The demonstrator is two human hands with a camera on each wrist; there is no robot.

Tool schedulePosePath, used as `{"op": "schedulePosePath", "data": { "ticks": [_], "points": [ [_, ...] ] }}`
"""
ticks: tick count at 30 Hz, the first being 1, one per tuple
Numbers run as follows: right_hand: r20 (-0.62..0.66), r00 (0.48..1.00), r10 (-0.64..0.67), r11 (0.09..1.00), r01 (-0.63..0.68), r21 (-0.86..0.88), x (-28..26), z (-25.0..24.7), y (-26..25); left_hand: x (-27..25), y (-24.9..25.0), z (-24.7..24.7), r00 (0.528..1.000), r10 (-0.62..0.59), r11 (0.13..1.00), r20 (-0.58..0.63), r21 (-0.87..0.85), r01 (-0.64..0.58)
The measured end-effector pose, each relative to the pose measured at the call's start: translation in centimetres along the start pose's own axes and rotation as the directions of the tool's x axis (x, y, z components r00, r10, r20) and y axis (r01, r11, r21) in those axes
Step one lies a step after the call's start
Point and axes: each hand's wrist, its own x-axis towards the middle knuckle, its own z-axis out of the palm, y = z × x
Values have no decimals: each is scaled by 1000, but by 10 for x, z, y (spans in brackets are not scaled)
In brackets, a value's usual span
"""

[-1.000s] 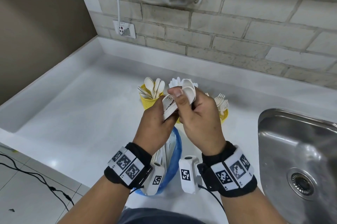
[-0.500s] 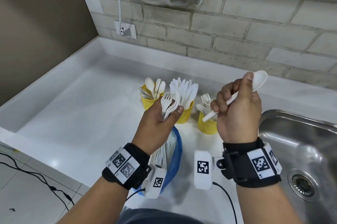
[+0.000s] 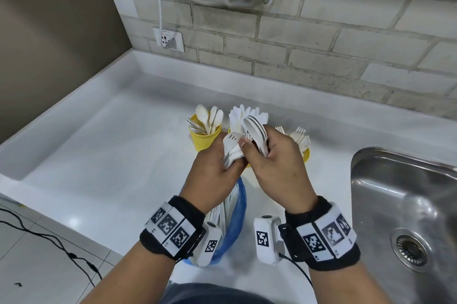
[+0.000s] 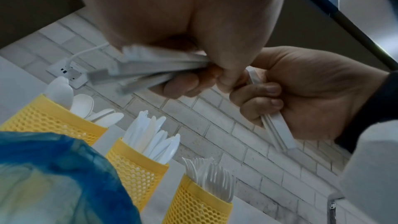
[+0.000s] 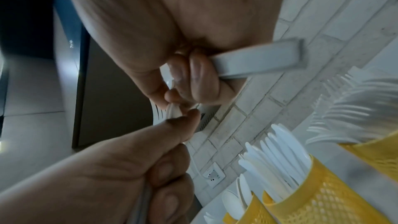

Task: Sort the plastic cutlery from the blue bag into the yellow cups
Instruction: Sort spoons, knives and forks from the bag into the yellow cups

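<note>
Your right hand [image 3: 274, 162], half second ago out right lifting white plastic spoon, now back at left hand [image 3: 212, 172], gripping spoons and pinching from left's clutched white plastic cutlery bunch [image 3: 232, 149]. Picking continues over blue plastic bag [image 3: 235, 224]; three yellow mesh cups [image 3: 204, 140] far behind.

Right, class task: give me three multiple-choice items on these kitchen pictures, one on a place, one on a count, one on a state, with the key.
1. Where is the cup of knives?
A. between the other two cups
B. in the sink
C. on the floor

2. How many yellow cups stand on the counter?
A. one
B. three
C. five

3. What is the left hand doing?
A. hanging idle
B. pressing the socket
C. gripping a bundle of cutlery

Key: A, spoons and forks flank it; B, the left wrist view shows three; C, fingers curl round the handles.
</note>
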Motion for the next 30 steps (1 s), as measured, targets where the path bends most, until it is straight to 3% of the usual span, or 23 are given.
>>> {"op": "schedulePosePath", "data": {
  "ticks": [5,15,19,23,27,30],
  "points": [
    [0,996,-91,993,91,-75,0,4,-1,1,-1,-1,1000,-5,999,12,54,4],
    [89,976,-199,961,212,-179,3,7,5,1,2,-9,996,-30,999,81,-23,32],
    [120,976,-181,969,198,-148,2,8,-1,-1,7,-11,992,-58,998,114,-34,62],
    [53,981,-184,966,191,-173,3,12,1,-1,3,-10,990,-79,994,115,-68,88],
    [-37,991,-129,988,125,-89,5,15,3,1,-4,-9,995,-65,994,77,-86,72],
    [-86,996,-10,988,23,156,7,17,-1,2,-12,-9,994,-91,988,59,-116,97]
  ]
}}
